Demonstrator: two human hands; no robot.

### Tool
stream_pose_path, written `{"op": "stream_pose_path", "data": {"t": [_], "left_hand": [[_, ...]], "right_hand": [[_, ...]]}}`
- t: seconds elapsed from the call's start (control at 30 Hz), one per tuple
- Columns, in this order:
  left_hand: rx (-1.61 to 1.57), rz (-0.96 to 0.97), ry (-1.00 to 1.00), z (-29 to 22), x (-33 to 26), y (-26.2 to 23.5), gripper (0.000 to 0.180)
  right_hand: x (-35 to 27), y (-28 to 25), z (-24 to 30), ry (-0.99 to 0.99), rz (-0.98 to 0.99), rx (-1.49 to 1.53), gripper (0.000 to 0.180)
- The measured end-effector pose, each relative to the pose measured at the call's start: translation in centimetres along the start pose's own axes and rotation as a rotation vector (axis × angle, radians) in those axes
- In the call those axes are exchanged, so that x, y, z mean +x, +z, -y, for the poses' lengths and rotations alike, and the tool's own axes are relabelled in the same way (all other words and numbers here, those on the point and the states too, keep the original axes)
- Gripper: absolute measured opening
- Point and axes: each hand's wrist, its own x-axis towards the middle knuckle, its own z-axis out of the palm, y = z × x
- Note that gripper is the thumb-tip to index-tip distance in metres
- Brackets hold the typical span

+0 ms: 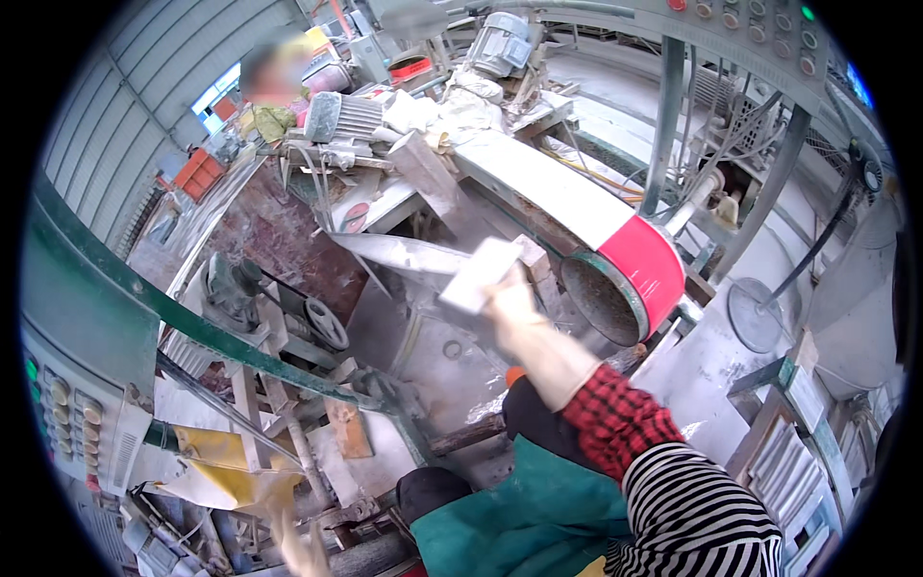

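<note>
My right hand [510, 300] is stretched out over the middle of the view. Its fingers close on one end of a white rectangular slab [480, 276], held off the floor and slightly smeared by motion. Just right of the slab is the rounded end of a long machine with a white and red cover [646, 274]. My left hand [300, 550] is low at the lower edge, blurred, near a yellow sheet [216, 464]. I cannot make out its fingers or anything in them.
A green curved rail [240, 338] crosses the left side, by a control panel [82, 413]. Another control panel [750, 29] hangs at upper right. A handwheel [325, 324] stands left of centre. Stacked pale strips [784, 471] lie at lower right. Another person [274, 82] is at upper left.
</note>
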Motion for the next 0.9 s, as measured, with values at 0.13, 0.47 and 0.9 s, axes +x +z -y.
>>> {"op": "stream_pose_path", "data": {"t": [0.13,0.47,0.9], "left_hand": [[0.184,-0.082,-0.292,7.3,-9.6,-2.4,0.056],[0.377,-0.335,-0.513,12.6,-21.3,-0.1,0.033],[0.439,-0.437,-0.513,12.4,-22.7,0.7,0.024]], "right_hand": [[0.9,-9.9,7.4,-0.238,-0.231,-0.062,0.051],[5.2,-22.3,11.4,-0.233,-0.539,-0.358,0.056],[9.4,-23.9,13.2,0.057,-0.469,-0.891,0.05]]}}
